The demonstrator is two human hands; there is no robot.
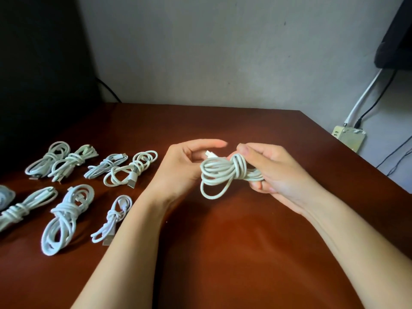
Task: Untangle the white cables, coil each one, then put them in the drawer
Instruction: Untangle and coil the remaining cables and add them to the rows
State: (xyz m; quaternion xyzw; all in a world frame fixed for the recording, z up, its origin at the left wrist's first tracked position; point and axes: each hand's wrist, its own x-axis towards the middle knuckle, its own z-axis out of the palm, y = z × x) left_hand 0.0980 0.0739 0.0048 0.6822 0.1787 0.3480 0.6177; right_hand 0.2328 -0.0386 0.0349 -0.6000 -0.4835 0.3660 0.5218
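Just above the brown table (pixel 223 241), both hands hold one white cable (pixel 223 172). It is coiled into a bundle with wraps around its middle, and a loop hangs below. My right hand (pixel 272 170) grips the bundle's right side, thumb on top of the wraps. My left hand (pixel 185 163) is at the bundle's left end, fingers curled at the white plug (pixel 208 153) that sticks out there. On the left of the table lie several coiled white cables (pixel 66 215) in two rows. No drawer is in view.
A dark object (pixel 40 74) stands at the table's back left against the wall. A wall socket (pixel 349 137) with a white and a black lead is at the right, beyond the table's right edge (pixel 356 152).
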